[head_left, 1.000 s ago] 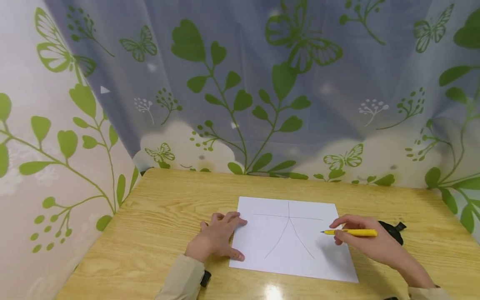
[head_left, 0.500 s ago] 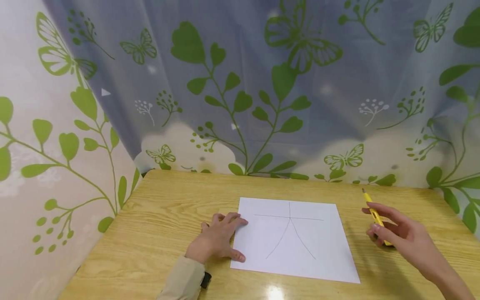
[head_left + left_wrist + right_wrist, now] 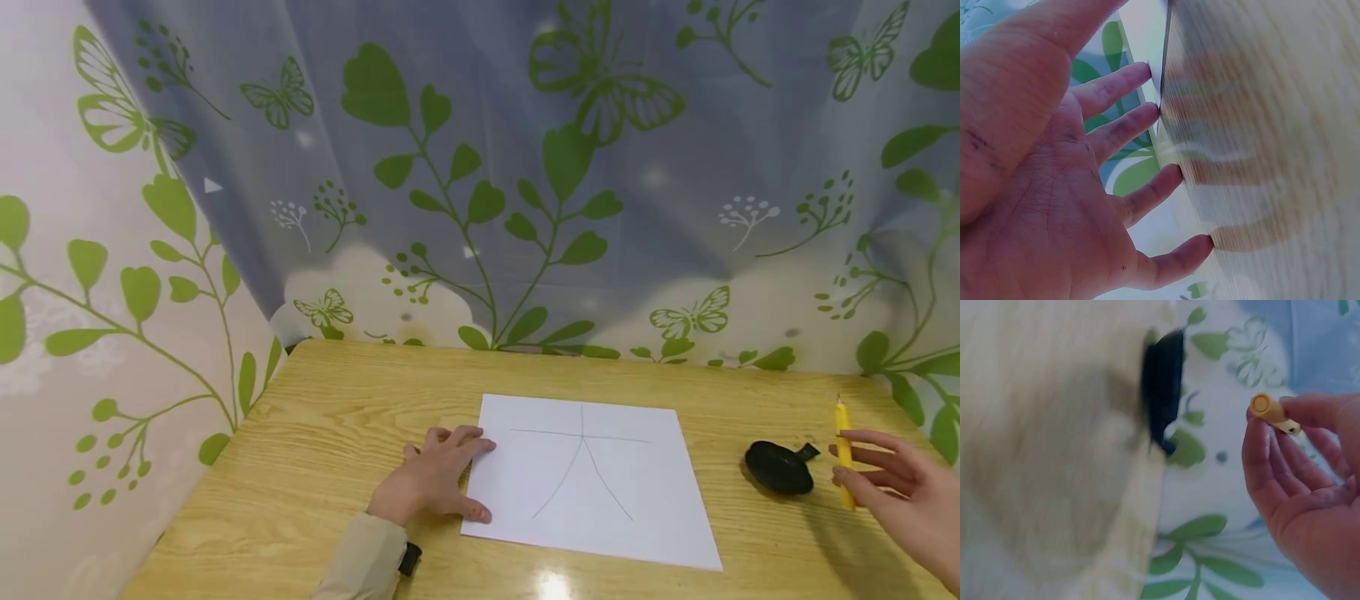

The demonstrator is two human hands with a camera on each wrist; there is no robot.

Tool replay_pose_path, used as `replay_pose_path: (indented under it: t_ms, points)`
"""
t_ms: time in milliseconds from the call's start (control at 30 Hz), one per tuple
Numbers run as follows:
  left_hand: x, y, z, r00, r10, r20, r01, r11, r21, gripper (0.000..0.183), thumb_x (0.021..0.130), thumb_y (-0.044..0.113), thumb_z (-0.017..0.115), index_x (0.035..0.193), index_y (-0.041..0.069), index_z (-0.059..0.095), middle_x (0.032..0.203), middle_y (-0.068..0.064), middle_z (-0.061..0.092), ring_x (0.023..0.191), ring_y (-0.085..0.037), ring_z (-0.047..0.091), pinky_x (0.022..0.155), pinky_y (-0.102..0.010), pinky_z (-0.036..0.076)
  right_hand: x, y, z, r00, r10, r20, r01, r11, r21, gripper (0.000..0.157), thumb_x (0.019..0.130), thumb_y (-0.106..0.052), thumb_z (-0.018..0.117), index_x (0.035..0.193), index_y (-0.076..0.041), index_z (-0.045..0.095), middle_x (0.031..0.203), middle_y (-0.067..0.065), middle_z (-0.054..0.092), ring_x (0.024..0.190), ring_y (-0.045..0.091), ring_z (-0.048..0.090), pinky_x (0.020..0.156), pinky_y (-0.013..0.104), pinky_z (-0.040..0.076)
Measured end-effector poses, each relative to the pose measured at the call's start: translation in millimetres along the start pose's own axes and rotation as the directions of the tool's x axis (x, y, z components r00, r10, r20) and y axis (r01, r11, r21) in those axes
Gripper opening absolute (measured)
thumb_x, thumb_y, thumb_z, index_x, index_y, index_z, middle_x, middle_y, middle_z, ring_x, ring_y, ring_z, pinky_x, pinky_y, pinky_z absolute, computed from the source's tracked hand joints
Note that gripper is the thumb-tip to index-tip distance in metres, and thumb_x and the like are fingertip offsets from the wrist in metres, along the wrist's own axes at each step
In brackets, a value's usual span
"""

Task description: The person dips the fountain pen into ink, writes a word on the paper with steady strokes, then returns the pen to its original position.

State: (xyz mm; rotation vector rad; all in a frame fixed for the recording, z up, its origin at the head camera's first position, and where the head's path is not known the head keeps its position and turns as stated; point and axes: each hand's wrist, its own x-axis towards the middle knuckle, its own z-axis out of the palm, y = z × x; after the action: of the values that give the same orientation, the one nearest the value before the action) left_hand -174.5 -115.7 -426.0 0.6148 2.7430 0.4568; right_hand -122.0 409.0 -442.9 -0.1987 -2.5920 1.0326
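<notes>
A white sheet of paper (image 3: 517, 492) lies on the wooden table, with thin lines drawn across it: a cross stroke, a short upright and two legs spreading downward. My left hand (image 3: 432, 479) rests at its left edge, fingers spread, fingertips and thumb touching the sheet and table. Off to the right, my right hand (image 3: 911, 496) pinches a yellow pen (image 3: 843, 417) between thumb and fingers, tip upward, raised above the table. In the right wrist view the blunt end of the pen (image 3: 1262, 404) faces the camera.
A small black pan-shaped dish (image 3: 778, 468) with a stubby handle sits between the paper and my right hand. Behind the wooden table (image 3: 360, 383) hangs a curtain (image 3: 480, 275) with green leaves and butterflies, which also closes off the left side.
My right hand has moved right, away from the paper, and turned the pen from lying level to tip up. The black dish has come into full sight. My left hand stays in place.
</notes>
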Motion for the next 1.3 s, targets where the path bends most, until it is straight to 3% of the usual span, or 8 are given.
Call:
replay_pose_path:
  t_ms: [33, 133, 200, 267, 500, 600, 733, 1300]
  points:
    - [-0.1, -0.1, -0.3, 1.0, 0.002, 0.003, -0.002, 1.0, 0.001, 0.088, 0.077, 0.052, 0.086, 0.152, 0.024, 0.048, 0.163, -0.002, 0.036, 0.142, -0.044, 0.035, 0.097, -0.072, 0.036, 1.8, 8.8, 0.1, 1.0, 0.008, -0.017, -0.008, 1.0, -0.018, 0.036, 0.099, 0.0, 0.063, 0.131, -0.016, 0.055, 0.088, -0.04, 0.051, 0.068, -0.019, 0.052, 0.054, 0.022, 0.052]
    - [0.0, -0.8, -0.3, 1.0, 0.004, 0.01, -0.004, 1.0, 0.005, 0.088, 0.078, 0.051, 0.086, 0.152, 0.024, 0.047, 0.163, -0.001, 0.036, 0.142, -0.042, 0.035, 0.096, -0.07, 0.037, 4.9, 29.0, -0.9, 1.0, 0.014, -0.016, -0.015, 0.998, -0.061, 0.032, 0.093, 0.006, 0.068, 0.121, -0.006, 0.056, 0.084, 0.002, 0.072, 0.066, -0.022, 0.045, 0.052, 0.022, 0.051]
    - [-0.1, -1.2, -0.2, 1.0, 0.0, 0.017, 0.0, 1.0, 0.002, 0.087, 0.079, 0.051, 0.085, 0.153, 0.024, 0.047, 0.164, -0.001, 0.035, 0.143, -0.042, 0.034, 0.097, -0.07, 0.037, 5.3, 37.0, -1.2, 0.999, 0.04, 0.015, -0.038, 0.993, -0.111, 0.031, 0.091, 0.005, 0.07, 0.118, 0.0, 0.056, 0.087, 0.023, 0.071, 0.065, -0.023, 0.04, 0.051, 0.024, 0.051]
    - [0.0, -1.3, -0.2, 1.0, -0.004, 0.023, 0.004, 1.0, 0.002, 0.089, 0.079, 0.051, 0.085, 0.153, 0.024, 0.046, 0.164, 0.0, 0.035, 0.143, -0.041, 0.034, 0.098, -0.071, 0.037, 4.8, 36.2, -2.2, 0.996, 0.058, 0.064, -0.05, 0.992, -0.119, 0.038, 0.09, 0.008, 0.069, 0.121, 0.017, 0.049, 0.102, 0.047, 0.061, 0.063, -0.022, 0.039, 0.051, 0.023, 0.051]
    - [-0.6, -4.8, 1.5, 0.999, -0.009, 0.033, 0.009, 1.0, 0.005, 0.091, 0.078, 0.054, 0.084, 0.154, 0.024, 0.044, 0.165, 0.001, 0.033, 0.144, -0.043, 0.033, 0.101, -0.075, 0.034, 7.6, 37.8, -0.6, 0.986, 0.047, 0.16, -0.02, 0.986, -0.166, 0.039, 0.088, 0.003, 0.074, 0.117, 0.02, 0.054, 0.099, 0.042, 0.064, 0.063, -0.011, 0.054, 0.054, 0.025, 0.055]
    - [-0.6, -5.5, 2.2, 0.999, -0.008, 0.035, 0.008, 1.0, 0.002, 0.09, 0.079, 0.055, 0.084, 0.154, 0.025, 0.044, 0.165, 0.001, 0.033, 0.145, -0.043, 0.032, 0.101, -0.075, 0.034, 10.3, 34.7, -0.4, 0.976, 0.061, 0.208, -0.02, 0.981, -0.191, 0.041, 0.089, -0.001, 0.074, 0.117, 0.021, 0.054, 0.098, 0.041, 0.066, 0.067, 0.015, 0.069, 0.055, 0.029, 0.057]
    - [-0.2, -5.7, 2.3, 0.999, -0.004, 0.036, 0.004, 1.0, 0.002, 0.089, 0.079, 0.056, 0.083, 0.154, 0.026, 0.044, 0.166, 0.001, 0.032, 0.146, -0.042, 0.032, 0.101, -0.075, 0.034, 14.8, 32.3, 0.0, 0.963, 0.081, 0.258, -0.025, 0.977, -0.212, 0.044, 0.088, -0.004, 0.076, 0.117, 0.021, 0.054, 0.097, 0.039, 0.067, 0.076, 0.04, 0.073, 0.056, 0.031, 0.057]
    - [0.2, -6.0, 2.4, 0.999, -0.002, 0.043, 0.002, 1.0, 0.009, 0.087, 0.08, 0.052, 0.083, 0.154, 0.027, 0.044, 0.166, 0.001, 0.033, 0.146, -0.041, 0.031, 0.101, -0.074, 0.034, 19.7, 32.0, -0.6, 0.95, 0.03, 0.311, 0.085, 0.933, -0.35, 0.04, 0.085, -0.02, 0.083, 0.106, 0.009, 0.066, 0.088, 0.023, 0.075, 0.073, 0.034, 0.075, 0.054, 0.029, 0.053]
